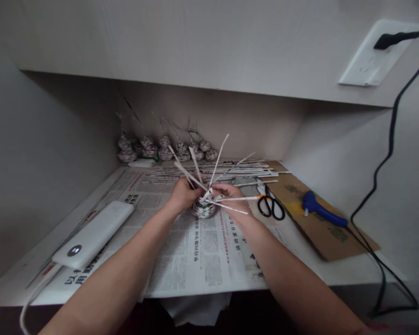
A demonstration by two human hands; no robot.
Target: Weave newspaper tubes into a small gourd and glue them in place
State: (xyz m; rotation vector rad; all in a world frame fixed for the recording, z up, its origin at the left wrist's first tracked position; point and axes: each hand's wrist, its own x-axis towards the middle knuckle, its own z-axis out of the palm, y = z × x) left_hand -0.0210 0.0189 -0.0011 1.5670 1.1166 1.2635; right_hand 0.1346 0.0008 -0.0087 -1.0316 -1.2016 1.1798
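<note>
In the middle of the desk sits a small round woven paper piece (pixel 203 209), with several pale rolled-paper strips (pixel 219 160) sticking up and out of its top. My left hand (pixel 185 193) is closed at its left side, fingers bent against the strips near the rim. My right hand (pixel 233 197) curls round the right side, its fingertips by the strips at the top. Some of its fingers are hidden behind strips. A pair of black-handled scissors (pixel 271 207) lies just right of my right hand. Behind both hands lies a pile of rolled paper sticks (pixel 258 172).
Printed newspaper (pixel 174 260) covers much of the desk. A white power bank (pixel 94 235) with a cable lies left. At right, a blue glue gun (pixel 323 211) rests on cardboard (pixel 330 242), its black cord rising to a wall socket (pixel 377 53). Several woven gourds (pixel 165 148) stand behind.
</note>
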